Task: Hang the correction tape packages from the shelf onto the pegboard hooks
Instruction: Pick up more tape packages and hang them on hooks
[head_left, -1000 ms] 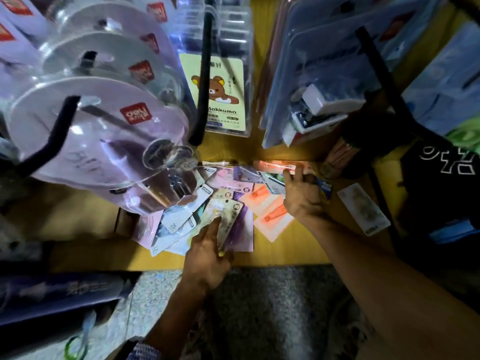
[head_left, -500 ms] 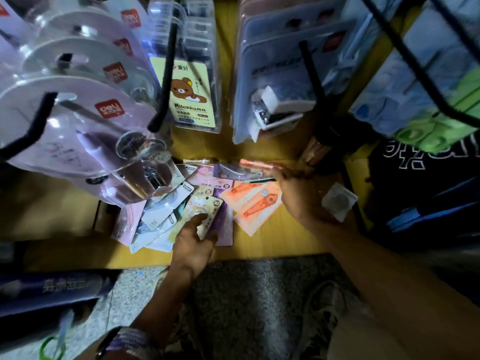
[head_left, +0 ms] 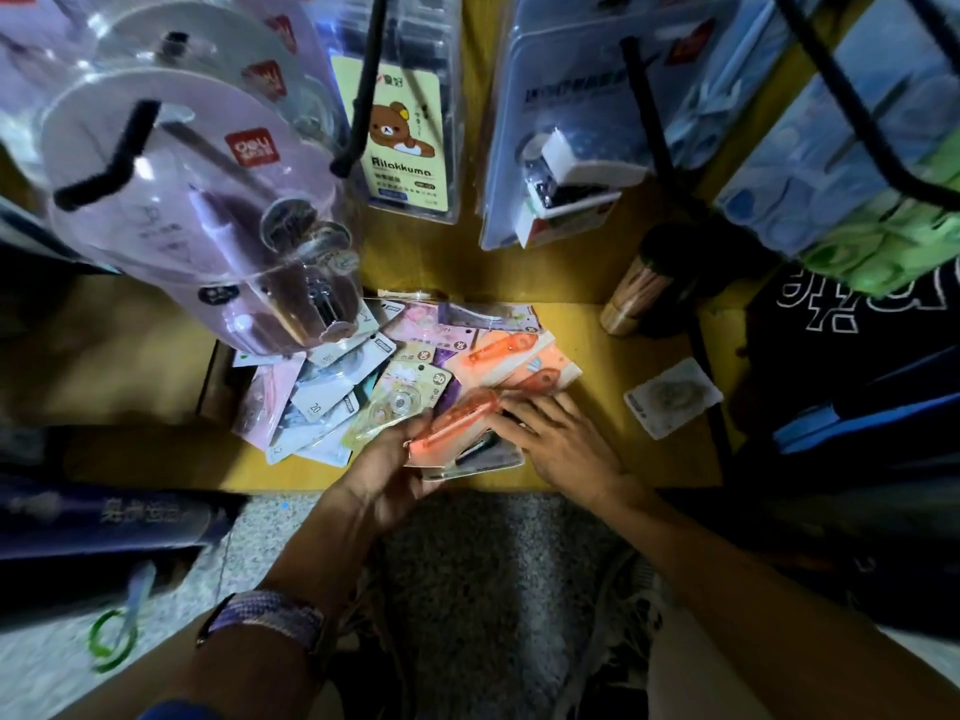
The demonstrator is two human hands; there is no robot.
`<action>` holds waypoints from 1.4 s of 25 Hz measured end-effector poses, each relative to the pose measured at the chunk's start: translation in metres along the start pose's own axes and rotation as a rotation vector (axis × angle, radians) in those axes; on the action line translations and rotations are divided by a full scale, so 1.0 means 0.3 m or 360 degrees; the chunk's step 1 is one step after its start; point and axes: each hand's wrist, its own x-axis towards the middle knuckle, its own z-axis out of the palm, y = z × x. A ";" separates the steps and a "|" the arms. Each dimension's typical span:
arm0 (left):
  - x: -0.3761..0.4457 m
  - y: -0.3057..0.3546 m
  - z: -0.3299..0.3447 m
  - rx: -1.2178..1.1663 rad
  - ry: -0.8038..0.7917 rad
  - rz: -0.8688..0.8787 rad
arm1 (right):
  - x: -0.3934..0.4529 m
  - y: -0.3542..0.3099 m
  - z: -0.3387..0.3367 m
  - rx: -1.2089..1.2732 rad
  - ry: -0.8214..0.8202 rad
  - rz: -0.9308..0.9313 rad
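A heap of correction tape packages (head_left: 363, 387) lies on the yellow shelf (head_left: 597, 449), in pink, white, yellow and orange. My left hand (head_left: 387, 475) grips a small stack at the shelf's front edge, with an orange package (head_left: 457, 423) on top. My right hand (head_left: 556, 439) lies on the right side of that same stack, fingers stretched toward the orange packages (head_left: 519, 361) behind it. One white package (head_left: 672, 397) lies alone to the right. Black pegboard hooks (head_left: 363, 96) stick out above.
Hanging blister packs crowd the upper view: round clear packs (head_left: 197, 163) at left, a bear-print pack (head_left: 400, 142) in the middle, stapler packs (head_left: 576, 163) and blue-green packs (head_left: 857, 174) at right. A brown cylinder (head_left: 639, 298) lies on the shelf. Speckled floor lies below.
My right hand has come from the back of the heap to the front. My left hand has left the yellow package and now grips a stack with an orange package on top.
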 end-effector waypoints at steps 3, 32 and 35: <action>0.002 0.005 0.004 -0.0005 -0.0150 0.0008 | 0.021 0.003 -0.017 0.0068 -0.0098 -0.0089; 0.044 -0.056 0.100 0.0379 0.0147 0.0710 | -0.150 0.069 -0.016 0.0494 -0.0375 0.0970; 0.038 -0.058 0.119 0.0401 0.0094 0.0657 | -0.232 0.212 0.025 0.0403 -0.0762 0.1785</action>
